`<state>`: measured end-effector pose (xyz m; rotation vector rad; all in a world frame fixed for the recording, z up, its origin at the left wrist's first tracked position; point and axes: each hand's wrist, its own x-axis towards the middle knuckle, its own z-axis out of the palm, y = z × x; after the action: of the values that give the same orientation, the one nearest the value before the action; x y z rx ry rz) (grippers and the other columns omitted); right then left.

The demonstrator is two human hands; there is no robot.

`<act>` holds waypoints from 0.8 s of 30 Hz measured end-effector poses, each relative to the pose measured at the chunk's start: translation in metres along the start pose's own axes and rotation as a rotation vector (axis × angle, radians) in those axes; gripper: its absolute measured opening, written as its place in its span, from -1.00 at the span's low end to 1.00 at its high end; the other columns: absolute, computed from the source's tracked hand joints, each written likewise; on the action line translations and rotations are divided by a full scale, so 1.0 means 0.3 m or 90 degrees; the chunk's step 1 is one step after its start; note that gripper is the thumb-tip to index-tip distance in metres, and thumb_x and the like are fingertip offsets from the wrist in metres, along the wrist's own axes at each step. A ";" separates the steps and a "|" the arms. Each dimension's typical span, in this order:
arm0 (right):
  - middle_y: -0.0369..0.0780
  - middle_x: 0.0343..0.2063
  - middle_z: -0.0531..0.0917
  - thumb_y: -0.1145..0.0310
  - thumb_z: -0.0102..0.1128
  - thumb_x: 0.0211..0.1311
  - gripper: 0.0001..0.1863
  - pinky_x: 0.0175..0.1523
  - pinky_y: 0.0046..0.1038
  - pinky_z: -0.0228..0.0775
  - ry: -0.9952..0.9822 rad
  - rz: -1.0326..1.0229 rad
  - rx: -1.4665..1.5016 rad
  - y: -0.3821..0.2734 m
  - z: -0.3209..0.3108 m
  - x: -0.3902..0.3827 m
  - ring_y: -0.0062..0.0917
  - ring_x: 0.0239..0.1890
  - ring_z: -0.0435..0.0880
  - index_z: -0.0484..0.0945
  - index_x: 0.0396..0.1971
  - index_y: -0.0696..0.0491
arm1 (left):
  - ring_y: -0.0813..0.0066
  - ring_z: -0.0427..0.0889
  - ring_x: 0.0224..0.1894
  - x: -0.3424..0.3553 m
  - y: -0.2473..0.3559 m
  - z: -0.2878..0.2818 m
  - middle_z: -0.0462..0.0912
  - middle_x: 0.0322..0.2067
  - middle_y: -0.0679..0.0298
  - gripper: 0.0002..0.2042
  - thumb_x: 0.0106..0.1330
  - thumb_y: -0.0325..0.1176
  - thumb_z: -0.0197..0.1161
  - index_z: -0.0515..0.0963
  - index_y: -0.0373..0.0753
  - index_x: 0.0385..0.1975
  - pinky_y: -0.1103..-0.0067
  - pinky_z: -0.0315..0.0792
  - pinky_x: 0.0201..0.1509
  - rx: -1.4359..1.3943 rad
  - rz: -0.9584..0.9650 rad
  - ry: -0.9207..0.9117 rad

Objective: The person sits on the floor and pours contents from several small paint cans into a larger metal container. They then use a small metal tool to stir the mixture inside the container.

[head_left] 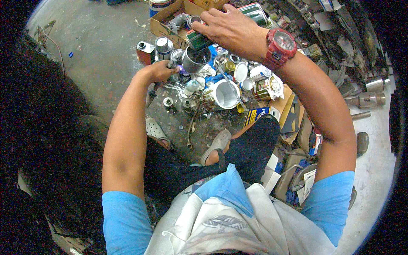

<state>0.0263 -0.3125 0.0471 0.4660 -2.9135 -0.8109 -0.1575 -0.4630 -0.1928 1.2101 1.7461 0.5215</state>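
My right hand [229, 35] is closed around a green can [253, 15] with red and white markings. The can lies tilted across the top of the view, its lower left end at the mouth of a grey cup [196, 63]. Whether liquid is flowing cannot be made out. At the left side of the cup, my left hand [160, 71] is closed on a dark metal part that seems joined to it. The fingers hide most of that part. Just below the cup stands a white-lined open paint can [226, 94] with a stick leaning in it.
Several small cans and bottles crowd the floor, among them a red-and-white rectangular can [145, 53] and a lidded tin [163, 44]. Behind them is a cardboard box [163, 26]. A yellow-and-blue box [256, 115] lies by my knee. Piled parts [312, 51] line the right side.
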 end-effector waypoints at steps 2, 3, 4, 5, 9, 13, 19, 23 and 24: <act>-0.24 -0.07 0.62 0.34 0.16 0.38 -0.56 0.04 -0.15 0.51 0.006 -0.008 -0.007 0.002 0.002 0.000 -0.35 0.07 0.66 0.47 0.25 -0.03 | 0.12 0.76 -0.12 0.004 -0.002 -0.001 0.75 0.03 -0.06 -0.22 0.49 0.29 0.20 0.45 -0.36 0.36 0.21 0.61 0.03 0.022 0.022 0.012; -0.24 -0.06 0.62 0.34 0.16 0.38 -0.54 0.05 -0.15 0.50 0.009 -0.012 -0.010 0.003 0.001 0.000 -0.35 0.08 0.65 0.47 0.27 -0.04 | 0.11 0.76 -0.09 0.004 -0.001 -0.001 0.75 0.04 -0.06 -0.23 0.50 0.28 0.20 0.45 -0.35 0.36 0.22 0.61 0.05 0.033 0.034 0.018; -0.24 -0.05 0.62 0.34 0.16 0.38 -0.54 0.05 -0.15 0.50 0.008 -0.015 -0.009 0.003 0.001 0.000 -0.36 0.08 0.65 0.47 0.27 -0.04 | 0.09 0.75 -0.04 0.001 0.000 -0.004 0.74 0.06 -0.08 -0.22 0.49 0.29 0.20 0.45 -0.36 0.36 0.21 0.60 0.09 0.023 0.014 0.002; -0.24 -0.04 0.62 0.34 0.16 0.38 -0.53 0.05 -0.15 0.50 0.006 -0.018 -0.007 0.004 0.000 0.001 -0.36 0.09 0.65 0.46 0.28 -0.04 | 0.06 0.74 0.01 -0.002 0.003 -0.007 0.73 0.09 -0.09 -0.22 0.49 0.30 0.20 0.46 -0.36 0.35 0.21 0.59 0.13 0.013 -0.005 -0.013; -0.25 -0.03 0.62 0.34 0.16 0.39 -0.54 0.07 -0.16 0.50 0.008 -0.024 0.003 0.004 -0.003 0.005 -0.36 0.09 0.64 0.47 0.28 -0.04 | -0.01 0.69 0.17 -0.029 0.023 -0.011 0.69 0.16 -0.14 -0.18 0.47 0.33 0.19 0.46 -0.39 0.34 0.20 0.53 0.26 0.053 -0.015 0.008; -0.24 -0.04 0.63 0.35 0.15 0.40 -0.55 0.08 -0.15 0.50 0.023 -0.021 0.006 -0.001 -0.001 0.012 -0.36 0.07 0.65 0.47 0.27 -0.04 | 0.00 0.69 0.16 -0.046 0.031 -0.016 0.69 0.16 -0.13 -0.15 0.45 0.36 0.19 0.45 -0.40 0.35 0.20 0.54 0.25 0.046 -0.013 0.001; -0.25 -0.06 0.64 0.35 0.14 0.40 -0.57 0.08 -0.15 0.50 0.010 -0.021 -0.004 -0.009 -0.011 0.023 -0.36 0.06 0.66 0.48 0.25 -0.05 | 0.20 0.74 -0.18 -0.023 -0.004 -0.007 0.75 0.00 -0.04 -0.23 0.47 0.29 0.23 0.46 -0.33 0.36 0.26 0.63 -0.07 0.009 -0.013 -0.005; -0.25 -0.06 0.64 0.34 0.14 0.40 -0.58 0.09 -0.15 0.50 0.006 -0.016 -0.002 -0.011 -0.025 0.025 -0.36 0.06 0.66 0.48 0.23 -0.05 | 0.29 0.71 -0.30 0.003 -0.028 0.002 0.77 -0.07 0.02 -0.28 0.49 0.25 0.23 0.49 -0.32 0.33 0.29 0.61 -0.19 -0.002 0.003 0.009; -0.25 -0.06 0.64 0.34 0.14 0.40 -0.59 0.09 -0.15 0.50 0.006 -0.014 0.000 -0.012 -0.027 0.026 -0.36 0.06 0.66 0.49 0.23 -0.05 | 0.29 0.71 -0.30 0.006 -0.031 0.002 0.77 -0.07 0.02 -0.28 0.49 0.25 0.23 0.49 -0.32 0.32 0.29 0.61 -0.19 -0.002 -0.004 0.006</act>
<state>0.0212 -0.3217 0.0522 0.5016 -2.9045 -0.8089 -0.1617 -0.4654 -0.2010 1.2013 1.7546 0.5272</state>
